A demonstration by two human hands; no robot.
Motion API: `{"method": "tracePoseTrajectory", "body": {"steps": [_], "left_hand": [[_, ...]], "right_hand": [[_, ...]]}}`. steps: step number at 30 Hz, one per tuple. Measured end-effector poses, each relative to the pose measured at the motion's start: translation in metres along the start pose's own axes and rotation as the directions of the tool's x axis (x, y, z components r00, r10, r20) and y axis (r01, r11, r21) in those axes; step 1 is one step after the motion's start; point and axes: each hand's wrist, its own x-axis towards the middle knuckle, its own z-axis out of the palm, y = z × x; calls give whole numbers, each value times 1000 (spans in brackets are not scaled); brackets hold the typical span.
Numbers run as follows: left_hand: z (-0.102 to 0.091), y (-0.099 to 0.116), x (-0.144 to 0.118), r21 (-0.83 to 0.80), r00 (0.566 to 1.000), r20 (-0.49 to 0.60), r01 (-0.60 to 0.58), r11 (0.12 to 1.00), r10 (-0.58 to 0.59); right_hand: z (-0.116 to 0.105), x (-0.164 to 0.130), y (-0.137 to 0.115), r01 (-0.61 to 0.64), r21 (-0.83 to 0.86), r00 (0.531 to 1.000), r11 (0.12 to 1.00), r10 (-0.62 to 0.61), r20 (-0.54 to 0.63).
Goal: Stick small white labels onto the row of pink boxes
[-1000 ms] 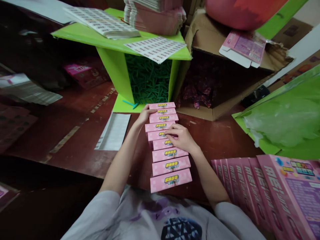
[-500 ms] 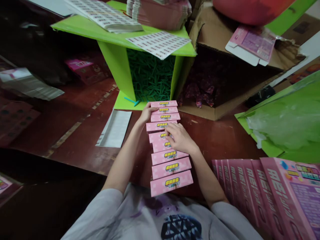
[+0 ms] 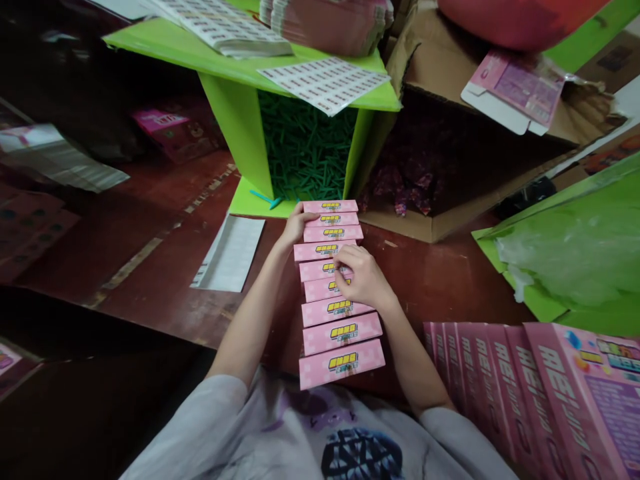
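I've got a row of pink boxes (image 3: 334,287) on the bench (image 3: 150,267), overlapped like shingles, running from near my chest out to the green box (image 3: 235,133). My left hand (image 3: 293,227) sits at the far end, left side of the row; grip is curled onto the edges of the top boxes w/ thumb on the box faces. My right hand (image 3: 363,277) lies on the middle of the row, fingertips (image 3: 340,257) pressing a box face; grip is loosely curled, pinching nothing I can make out. Left of the left grip: a white sheet (image 3: 230,253) flat on the bench. Right of the right grip, close to me: a fan of bigger pink cartons (image 3: 525,387). Beyond both grips: cardboard box (image 3: 450,220), label sheets (image 3: 325,83) atop the green box.
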Motion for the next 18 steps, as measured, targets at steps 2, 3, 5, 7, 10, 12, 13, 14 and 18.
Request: {"method": "tracePoseTrajectory", "body": {"steps": [2, 3, 5, 7, 10, 12, 13, 14, 18], "left_hand": [[1, 1, -2, -1, 1000, -3, -1, 1000, 1], [1, 1, -2, -2, 1000, -5, 0, 1000, 0], [2, 1, -2, -4, 1000, -6, 1, 1000, -1], [3, 1, -2, -9, 1000, -6, 3, 1000, -3], [3, 1, -2, -18, 1000, -7, 8, 1000, -8], [4, 3, -3, -20, 1000, -6, 8, 1000, -8], [4, 4, -3, -20, 1000, -6, 6, 1000, -6], [5, 5, -4, -20, 1000, -7, 4, 1000, -4], [6, 10, -8, -22, 1000, -14, -1, 1000, 1]], "right_hand": [[0, 2, -2, -8, -60, 1000, 998, 9, 24], [0, 3, -3, -10, -79, 999, 997, 13, 32], [1, 4, -3, -16, -96, 999, 995, 20, 42], [2, 3, -3, -12, -85, 1000, 996, 14, 26], [2, 2, -2, 17, 10, 998, 1000, -16, -56], [1, 2, -2, 11, 80, 996, 997, -4, -90], [1, 2, -2, 1, 104, 996, 995, 8, -87], [0, 2, -1, -5, 118, 997, 993, 14, -80], [3, 2, 2, 17, 150, 996, 989, -3, -94]]}}
